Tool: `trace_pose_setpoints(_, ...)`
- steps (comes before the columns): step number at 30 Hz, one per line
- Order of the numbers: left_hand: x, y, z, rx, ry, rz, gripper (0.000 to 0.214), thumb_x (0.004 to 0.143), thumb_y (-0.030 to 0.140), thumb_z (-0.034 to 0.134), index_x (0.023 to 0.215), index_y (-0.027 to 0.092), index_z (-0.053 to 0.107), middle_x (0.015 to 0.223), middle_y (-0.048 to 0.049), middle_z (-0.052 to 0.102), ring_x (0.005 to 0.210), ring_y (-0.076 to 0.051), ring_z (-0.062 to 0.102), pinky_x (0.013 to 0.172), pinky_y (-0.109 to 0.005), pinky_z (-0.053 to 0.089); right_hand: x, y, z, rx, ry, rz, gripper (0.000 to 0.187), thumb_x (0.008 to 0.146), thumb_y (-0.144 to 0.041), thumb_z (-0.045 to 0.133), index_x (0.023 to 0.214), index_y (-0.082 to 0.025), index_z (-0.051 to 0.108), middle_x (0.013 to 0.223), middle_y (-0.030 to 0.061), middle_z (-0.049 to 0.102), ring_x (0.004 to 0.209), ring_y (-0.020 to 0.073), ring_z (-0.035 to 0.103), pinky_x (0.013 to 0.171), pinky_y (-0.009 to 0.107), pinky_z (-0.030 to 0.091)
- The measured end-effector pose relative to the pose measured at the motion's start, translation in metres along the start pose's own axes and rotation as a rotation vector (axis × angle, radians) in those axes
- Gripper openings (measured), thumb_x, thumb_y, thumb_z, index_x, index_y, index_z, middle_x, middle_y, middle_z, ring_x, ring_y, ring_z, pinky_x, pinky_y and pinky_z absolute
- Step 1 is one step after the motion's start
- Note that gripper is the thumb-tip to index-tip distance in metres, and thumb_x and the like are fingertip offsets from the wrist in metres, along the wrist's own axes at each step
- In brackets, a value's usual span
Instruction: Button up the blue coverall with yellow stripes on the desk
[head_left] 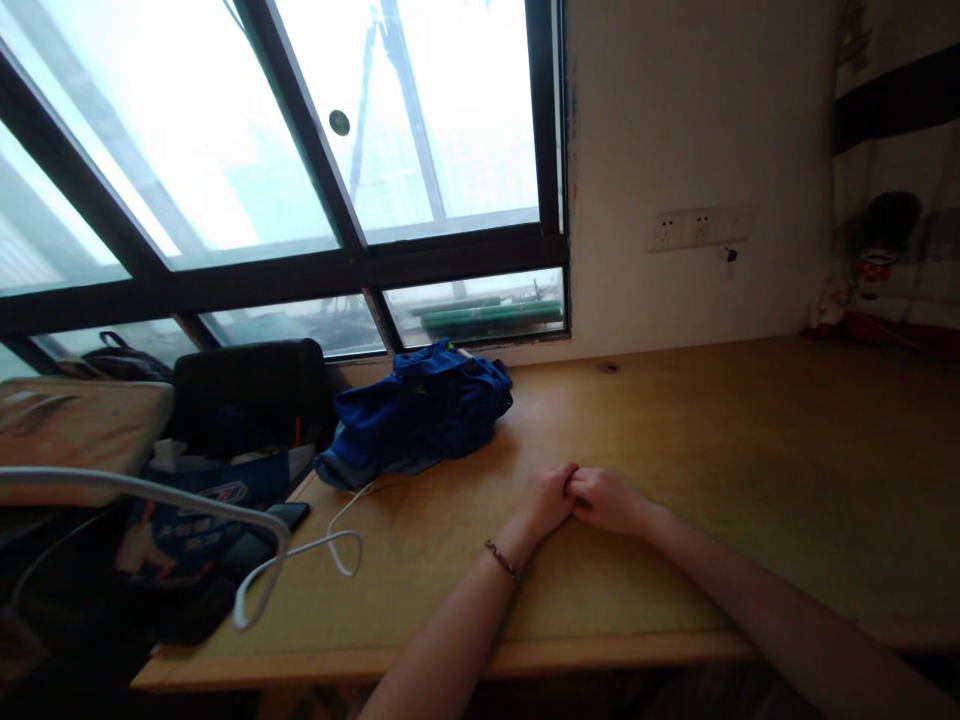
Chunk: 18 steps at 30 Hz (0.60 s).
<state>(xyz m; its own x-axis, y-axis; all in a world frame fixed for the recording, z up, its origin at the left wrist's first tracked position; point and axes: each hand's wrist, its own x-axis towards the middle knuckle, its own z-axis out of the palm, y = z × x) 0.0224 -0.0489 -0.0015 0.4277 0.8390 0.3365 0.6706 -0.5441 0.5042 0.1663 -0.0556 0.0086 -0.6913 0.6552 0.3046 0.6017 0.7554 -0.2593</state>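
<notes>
My left hand (pixel 545 499) and my right hand (pixel 607 499) rest together on the wooden desk (pixel 750 450), fingers curled and touching each other at the knuckles. Nothing shows in either hand. A thin bracelet (pixel 500 558) circles my left wrist. A crumpled blue garment (pixel 420 412) lies on the desk to the far left of my hands, under the window. A white cable (pixel 341 535) loops on the desk left of my left forearm.
A black case (pixel 251 395) and a blue bag (pixel 210 500) stand at the desk's left end, with a tan bag (pixel 75 425) beyond. A white curved bar (pixel 187 510) crosses the left foreground. Wall sockets (pixel 697 228) sit above the desk; clothes hang at right.
</notes>
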Motion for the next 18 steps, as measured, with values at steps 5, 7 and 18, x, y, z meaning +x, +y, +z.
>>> trace_pose_setpoints(5, 0.0000, -0.0036, 0.0024, 0.009, -0.007, 0.021, 0.025, 0.068, 0.013, 0.048, 0.089, 0.018, 0.061, 0.078, -0.0044, 0.065, 0.071, -0.016, 0.059, 0.061, -0.023, 0.041, -0.0001, -0.0018, -0.0021, 0.002, -0.009, 0.010, 0.015, 0.070, -0.012, 0.050, 0.080, -0.014, 0.061, 0.086, 0.0074, 0.063, 0.081, 0.0167, 0.056, 0.071, 0.024, 0.042)
trace_pose_setpoints(7, -0.0001, -0.0048, 0.0032, 0.009, -0.003, 0.024, 0.025, 0.068, 0.012, 0.048, 0.089, 0.018, 0.061, 0.078, -0.0042, 0.065, 0.071, -0.016, 0.059, 0.061, -0.022, 0.041, -0.0002, -0.0016, -0.0021, 0.009, -0.013, 0.007, 0.016, 0.070, -0.012, 0.050, 0.081, -0.014, 0.061, 0.086, 0.0073, 0.063, 0.082, 0.0164, 0.056, 0.071, 0.023, 0.042)
trace_pose_setpoints(18, -0.0005, -0.0041, 0.0018, 0.048, -0.013, 0.033, 0.023, 0.069, 0.013, 0.047, 0.088, 0.018, 0.060, 0.076, -0.0034, 0.065, 0.069, -0.015, 0.058, 0.058, -0.022, 0.039, 0.0002, -0.0002, 0.0010, -0.014, -0.018, 0.021, 0.013, 0.070, -0.012, 0.050, 0.078, -0.015, 0.060, 0.086, 0.0070, 0.062, 0.081, 0.0159, 0.056, 0.071, 0.023, 0.042)
